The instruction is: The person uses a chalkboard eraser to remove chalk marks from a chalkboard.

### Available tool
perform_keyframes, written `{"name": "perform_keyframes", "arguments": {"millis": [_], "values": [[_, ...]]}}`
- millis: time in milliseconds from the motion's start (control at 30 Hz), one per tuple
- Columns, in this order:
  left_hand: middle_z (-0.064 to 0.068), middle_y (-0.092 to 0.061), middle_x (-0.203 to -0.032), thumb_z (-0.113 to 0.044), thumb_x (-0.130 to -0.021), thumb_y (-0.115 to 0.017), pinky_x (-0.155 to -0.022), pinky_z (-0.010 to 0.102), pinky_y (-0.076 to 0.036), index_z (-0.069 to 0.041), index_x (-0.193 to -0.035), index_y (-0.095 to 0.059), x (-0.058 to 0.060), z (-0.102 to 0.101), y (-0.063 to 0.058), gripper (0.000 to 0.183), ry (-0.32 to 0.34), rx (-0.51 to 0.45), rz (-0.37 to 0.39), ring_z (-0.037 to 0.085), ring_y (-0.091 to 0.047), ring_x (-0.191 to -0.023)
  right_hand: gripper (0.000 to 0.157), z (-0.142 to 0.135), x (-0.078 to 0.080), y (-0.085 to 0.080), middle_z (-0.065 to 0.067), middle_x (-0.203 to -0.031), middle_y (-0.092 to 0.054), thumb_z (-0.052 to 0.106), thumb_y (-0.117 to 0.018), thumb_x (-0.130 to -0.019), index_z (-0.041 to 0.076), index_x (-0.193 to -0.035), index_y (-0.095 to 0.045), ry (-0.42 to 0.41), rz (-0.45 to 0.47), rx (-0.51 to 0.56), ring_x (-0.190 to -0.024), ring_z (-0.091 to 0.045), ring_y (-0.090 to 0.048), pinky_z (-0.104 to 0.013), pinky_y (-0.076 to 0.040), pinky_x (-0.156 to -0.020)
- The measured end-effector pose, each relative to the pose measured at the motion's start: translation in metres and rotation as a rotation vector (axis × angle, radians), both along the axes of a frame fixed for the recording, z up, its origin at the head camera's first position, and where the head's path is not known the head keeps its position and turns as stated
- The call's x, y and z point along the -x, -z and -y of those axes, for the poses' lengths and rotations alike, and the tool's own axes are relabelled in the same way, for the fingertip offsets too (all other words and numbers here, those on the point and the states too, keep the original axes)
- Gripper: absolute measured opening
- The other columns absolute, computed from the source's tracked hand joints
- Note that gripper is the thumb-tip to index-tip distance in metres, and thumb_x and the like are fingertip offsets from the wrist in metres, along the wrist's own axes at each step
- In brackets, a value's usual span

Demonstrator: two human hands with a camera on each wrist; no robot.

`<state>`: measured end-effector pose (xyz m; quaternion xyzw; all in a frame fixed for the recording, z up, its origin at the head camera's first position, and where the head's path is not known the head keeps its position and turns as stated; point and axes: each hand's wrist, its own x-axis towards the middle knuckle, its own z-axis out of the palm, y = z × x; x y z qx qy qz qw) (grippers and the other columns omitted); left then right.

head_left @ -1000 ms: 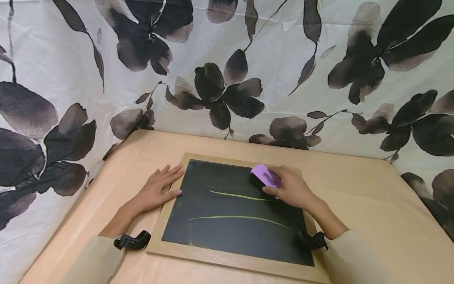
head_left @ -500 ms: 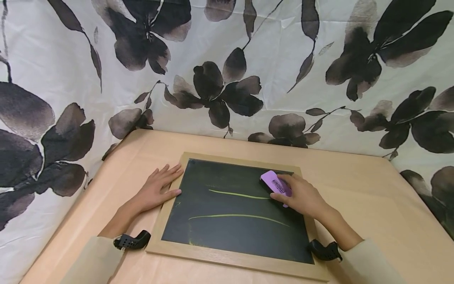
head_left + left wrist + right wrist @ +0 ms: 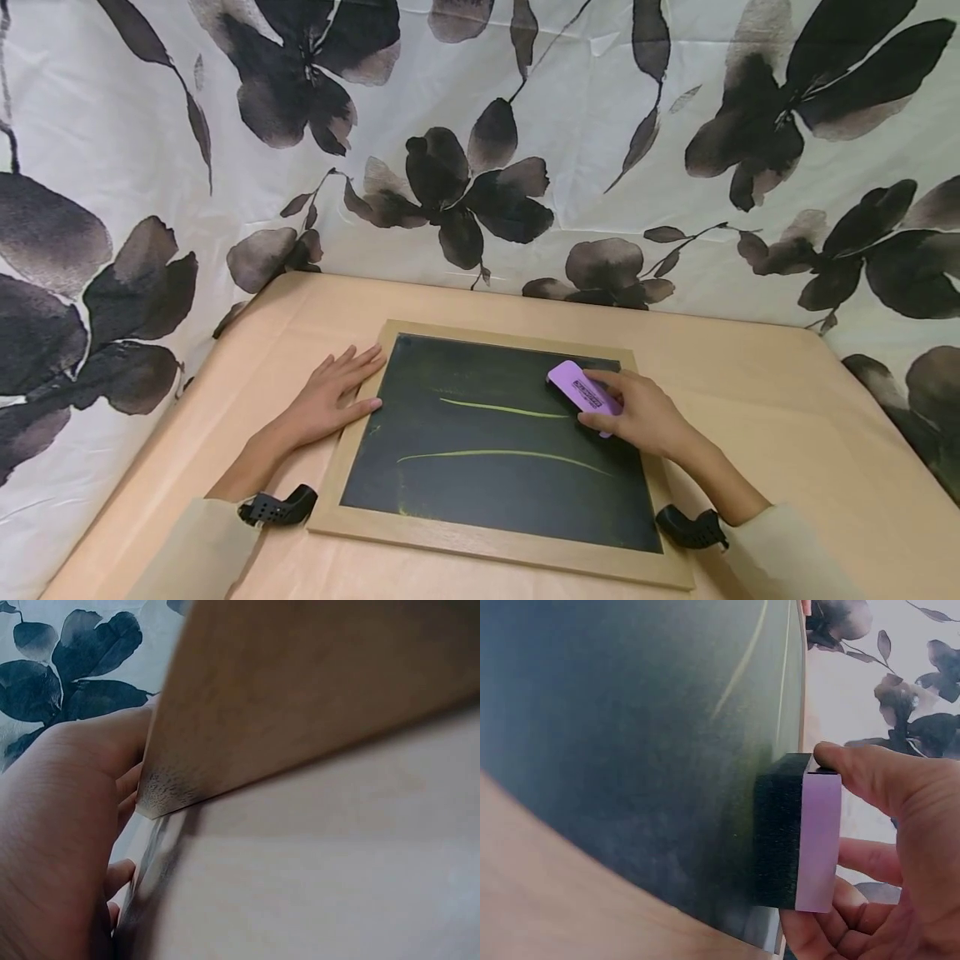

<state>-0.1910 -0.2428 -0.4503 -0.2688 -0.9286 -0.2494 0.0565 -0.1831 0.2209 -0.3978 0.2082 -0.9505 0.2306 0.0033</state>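
A chalkboard (image 3: 480, 510) in a light wooden frame lies on the table, with two yellow-green chalk lines across its dark surface. My right hand (image 3: 645, 412) grips a purple eraser (image 3: 576, 385) between thumb and fingers, over the board's upper right part. In the right wrist view the black felt side of the eraser (image 3: 780, 832) faces the board, right at its surface. The upper chalk line (image 3: 502, 407) runs up to the eraser. With fingers spread and straight, my left hand (image 3: 326, 402) rests on the left side of the frame.
A peach-coloured cover (image 3: 765, 400) spreads over the table. Behind it and at the sides hangs a white cloth (image 3: 600, 100) with dark flowers. Faint yellow smudges mark the board near its lower left corner. Each wrist wears a black camera band (image 3: 277, 506).
The right hand has shifted the eraser to the right and slightly nearer, and it barely moves in the last half second. The left hand stays on the frame.
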Motion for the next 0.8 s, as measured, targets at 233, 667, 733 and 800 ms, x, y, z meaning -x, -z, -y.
{"name": "perform_keyframes", "arguments": {"millis": [233,667,733,800], "values": [[0.009,-0.029,-0.154,-0.042,-0.091,-0.061,-0.108,0.063,-0.008,-0.011,-0.148,-0.040,0.000,0.000,-0.001,0.068,0.005,-0.010,-0.003,0.042,-0.018,-0.140,0.067,0.003,0.000,-0.002,-0.003,-0.086,-0.061,0.033,-0.080,-0.076,0.002,-0.131,-0.058,0.011,0.011,0.001,-0.072,-0.017,-0.051,-0.030,-0.039,-0.057],[0.010,-0.030,-0.154,-0.040,-0.091,-0.063,-0.108,0.063,-0.008,-0.010,-0.147,-0.040,0.000,0.000,-0.003,0.067,0.008,-0.024,-0.007,0.043,-0.019,-0.140,0.069,0.019,0.002,-0.005,0.001,-0.079,-0.056,0.037,-0.078,-0.078,0.000,-0.132,-0.056,-0.028,0.005,-0.007,-0.073,-0.016,-0.048,-0.029,-0.035,-0.054],[0.011,-0.030,-0.154,-0.040,-0.091,-0.063,-0.108,0.063,-0.008,-0.010,-0.147,-0.040,-0.001,-0.001,-0.004,0.067,0.010,-0.025,-0.003,0.044,-0.019,-0.140,0.069,0.024,0.003,-0.005,0.001,-0.080,-0.056,0.037,-0.078,-0.078,0.000,-0.131,-0.057,-0.035,-0.002,-0.007,-0.073,-0.016,-0.048,-0.028,-0.036,-0.055],[0.011,-0.029,-0.154,-0.040,-0.091,-0.062,-0.108,0.064,-0.008,-0.010,-0.147,-0.040,-0.001,-0.002,-0.005,0.067,0.011,-0.023,-0.001,0.044,-0.019,-0.140,0.069,0.028,0.003,-0.005,0.001,-0.080,-0.055,0.037,-0.078,-0.078,0.001,-0.132,-0.057,-0.038,-0.007,-0.013,-0.072,-0.015,-0.047,-0.028,-0.035,-0.055]]}}
